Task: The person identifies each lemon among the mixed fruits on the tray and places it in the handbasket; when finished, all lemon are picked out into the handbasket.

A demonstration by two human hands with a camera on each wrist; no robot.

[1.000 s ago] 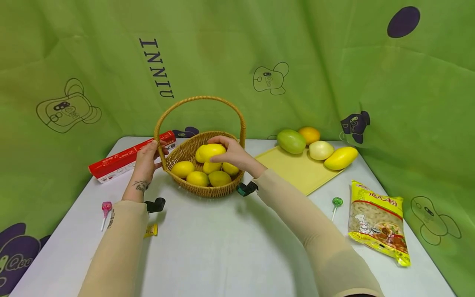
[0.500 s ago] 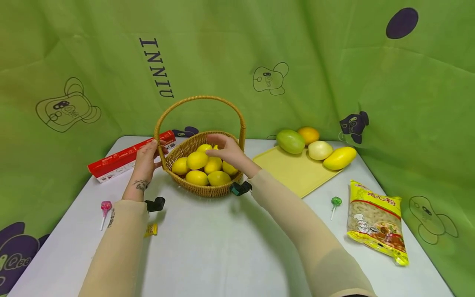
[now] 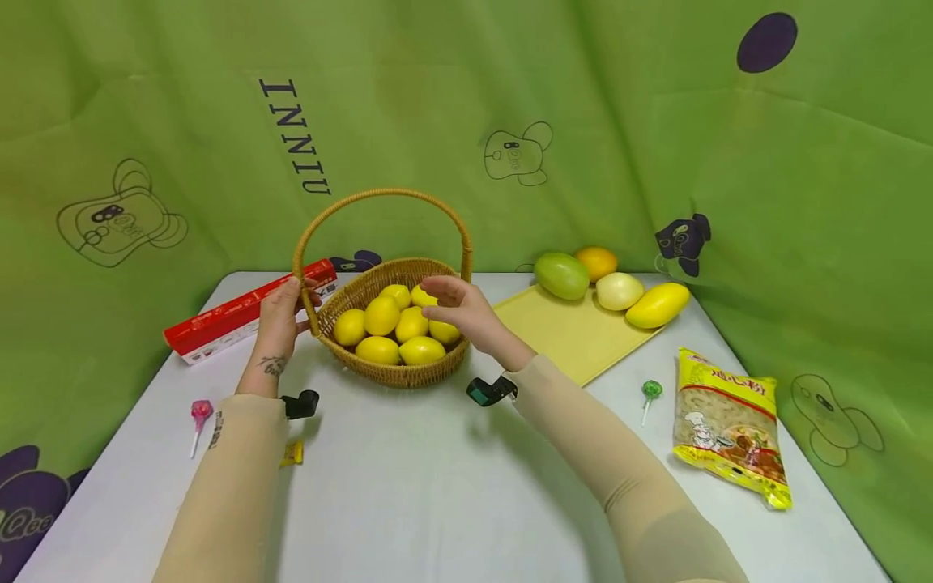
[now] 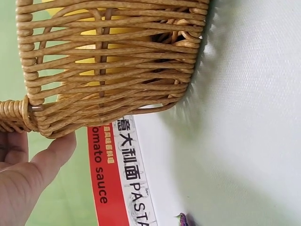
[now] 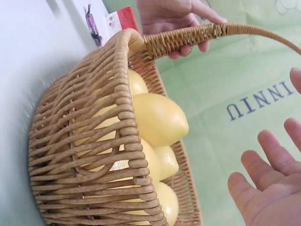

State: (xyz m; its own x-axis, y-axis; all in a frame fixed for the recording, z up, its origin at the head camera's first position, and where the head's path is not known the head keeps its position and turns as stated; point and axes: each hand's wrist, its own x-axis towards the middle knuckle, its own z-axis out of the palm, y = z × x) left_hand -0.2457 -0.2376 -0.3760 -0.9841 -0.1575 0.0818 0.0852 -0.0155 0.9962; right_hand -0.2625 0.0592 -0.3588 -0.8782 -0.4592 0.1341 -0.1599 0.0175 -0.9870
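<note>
A wicker basket (image 3: pixel 401 377) full of several yellow lemons (image 3: pixel 382 316) stands toward the back of the table. My left hand (image 3: pixel 280 312) grips the left foot of its arched handle (image 5: pixel 188 37), fingers wrapped round it in the right wrist view. Over the basket's right rim my right hand (image 3: pixel 474 316) holds nothing, its fingers relaxed and apart from the thumb. The right wrist view has those fingers (image 5: pixel 268 172) beside the basket, away from the lemons. Part of the lemon under my right fingertips is hidden in the head view.
Behind my left hand lies a red pasta box (image 3: pixel 248 312). Several fruits, including a green one (image 3: pixel 562 275), sit by a yellow board (image 3: pixel 547 340). Near the right edge are a bagged food pack (image 3: pixel 729 425) and a green lollipop (image 3: pixel 651 391). A pink lollipop (image 3: pixel 201 411) lies left.
My right hand has let go of a lemon onto the heap and drawn back to the right. The left hand stays on the handle. The head view has shifted slightly.
</note>
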